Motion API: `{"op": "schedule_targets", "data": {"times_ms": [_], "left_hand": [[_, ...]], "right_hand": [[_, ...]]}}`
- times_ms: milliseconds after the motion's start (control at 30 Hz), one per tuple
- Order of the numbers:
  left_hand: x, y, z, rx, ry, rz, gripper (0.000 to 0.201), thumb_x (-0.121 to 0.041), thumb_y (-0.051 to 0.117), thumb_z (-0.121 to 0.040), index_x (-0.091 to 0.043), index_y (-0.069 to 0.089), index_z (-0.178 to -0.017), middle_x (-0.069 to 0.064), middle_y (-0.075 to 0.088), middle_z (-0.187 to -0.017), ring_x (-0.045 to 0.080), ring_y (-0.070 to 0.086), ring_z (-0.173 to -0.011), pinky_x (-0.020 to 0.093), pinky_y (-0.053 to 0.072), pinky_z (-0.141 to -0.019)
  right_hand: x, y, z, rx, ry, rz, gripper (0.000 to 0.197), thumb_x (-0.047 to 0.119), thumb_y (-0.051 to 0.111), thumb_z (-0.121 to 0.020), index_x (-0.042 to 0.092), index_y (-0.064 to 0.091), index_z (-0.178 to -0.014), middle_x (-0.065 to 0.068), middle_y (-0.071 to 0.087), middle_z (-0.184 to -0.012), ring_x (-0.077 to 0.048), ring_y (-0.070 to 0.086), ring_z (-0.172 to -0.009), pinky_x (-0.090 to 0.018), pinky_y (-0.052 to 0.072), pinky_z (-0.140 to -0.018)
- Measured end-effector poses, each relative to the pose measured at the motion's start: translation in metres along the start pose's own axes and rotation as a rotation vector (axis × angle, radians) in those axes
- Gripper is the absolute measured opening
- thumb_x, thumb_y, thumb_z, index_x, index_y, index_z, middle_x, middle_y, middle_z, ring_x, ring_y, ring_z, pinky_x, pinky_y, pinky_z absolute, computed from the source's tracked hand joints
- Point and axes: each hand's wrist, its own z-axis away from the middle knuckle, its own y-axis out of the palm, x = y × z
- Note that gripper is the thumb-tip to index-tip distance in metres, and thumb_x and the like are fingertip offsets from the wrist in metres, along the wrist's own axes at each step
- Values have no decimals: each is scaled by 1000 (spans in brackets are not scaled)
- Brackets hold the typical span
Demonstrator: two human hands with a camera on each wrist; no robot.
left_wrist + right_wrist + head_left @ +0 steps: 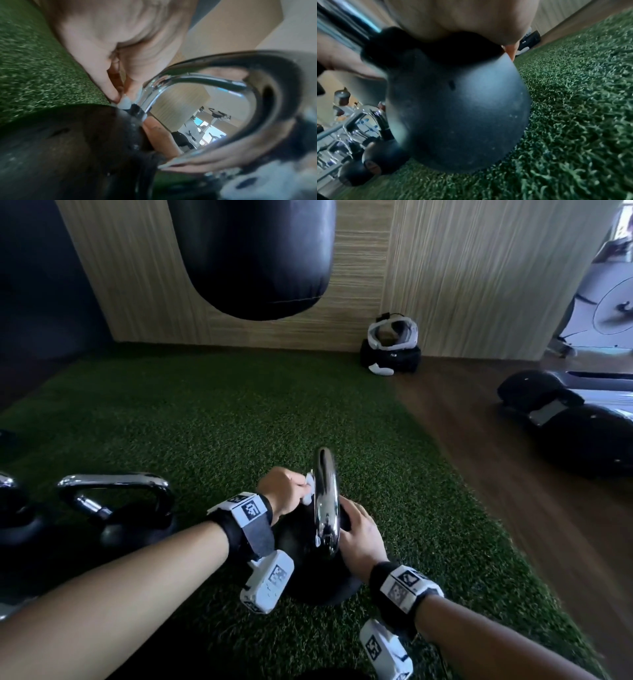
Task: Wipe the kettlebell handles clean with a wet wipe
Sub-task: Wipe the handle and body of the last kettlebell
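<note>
On the turf [205, 419], left hand [284, 491] fingers pinch a wipe [309, 491] against the handle [326, 494] (right hand [359, 534] fingers relaxed, resting on the kettlebell [458, 115]).

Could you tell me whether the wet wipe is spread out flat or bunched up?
Bunched up: the wet wipe is a small white wad pinched in the left hand against the kettlebell handle.

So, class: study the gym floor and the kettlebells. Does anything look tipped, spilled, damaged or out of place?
Nothing stands out. The kettlebell being cleaned sits on the green turf, the left hand pinching the wet wipe against its chrome handle, the right hand steadying it. The neighbouring kettlebell stands upright too.
</note>
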Motion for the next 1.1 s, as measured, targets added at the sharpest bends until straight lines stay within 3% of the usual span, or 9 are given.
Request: {"op": "schedule_targets", "data": {"times_ms": [67,200,267,333,400,500,800,933,1100], "left_hand": [[-6,-1,-4,-77,10,-27,17,-12,68,-90,-13,81,-78,-2,73,-66,14,62,-63,26,49,-57],[-14,-3,-7,-191,42,133,14,-23,71,-92,-17,81,-84,-5,79,-79,15,75,-76,30,61,-75],[-11,-2,-5,-134,43,68,16,-19,70,-89,-14,79,-77,0,77,-75,21,73,-71,28,59,-70],[-12,-4,-5,-50,8,142,12,-13,68,-90,-10,80,-88,12,79,-92,31,76,-89,39,63,-81],[-20,-10,-1,-42,-29,334,9,-8,68,-96,-5,76,-99,16,76,-107,27,75,-96,34,64,-80],[-37,-19,9,-80,-44,601,7,-5,71,-94,-10,76,-94,8,76,-96,10,73,-79,18,61,-64],[-38,-30,44,-42,42,619,20,-6,78,-88,-4,78,-108,12,79,-98,15,76,-82,25,63,-77],[-43,-37,49,-18,1,661,15,-4,79,-86,-3,77,-100,14,79,-98,18,76,-81,26,63,-75],[-29,-25,89,22,19,723,14,-9,80,-84,-3,76,-96,13,80,-96,18,77,-87,30,63,-81]], "right_hand": [[-5,2,0,-23,0,10,83,67,40,-70,30,55,-143,5,58,-142,-17,54,-128,-36,42,-111],[-8,5,0,-54,-19,3,83,67,41,-71,28,57,-143,5,60,-140,-17,55,-126,-37,42,-110],[-8,5,1,-65,-23,-2,84,67,40,-71,27,57,-142,4,60,-140,-16,55,-126,-36,42,-110],[-8,5,1,-59,-18,2,84,67,39,-71,28,56,-143,4,59,-141,-17,54,-126,-35,42,-110],[-7,5,1,-43,-14,0,85,67,38,-70,28,55,-144,3,58,-141,-18,54,-127,-35,41,-110],[-9,5,-1,-43,-5,-23,86,68,39,-68,27,56,-142,4,59,-141,-17,54,-127,-34,40,-111],[-18,7,-5,-44,-6,-66,80,70,43,-69,29,60,-135,5,60,-133,-16,54,-123,-36,42,-108],[-21,10,-7,-59,-6,-87,76,69,46,-68,30,61,-132,4,61,-129,-18,56,-119,-38,44,-106],[-25,9,-8,-60,-17,-112,72,68,46,-69,30,63,-127,10,62,-123,-13,56,-116,-28,42,-98]]}}
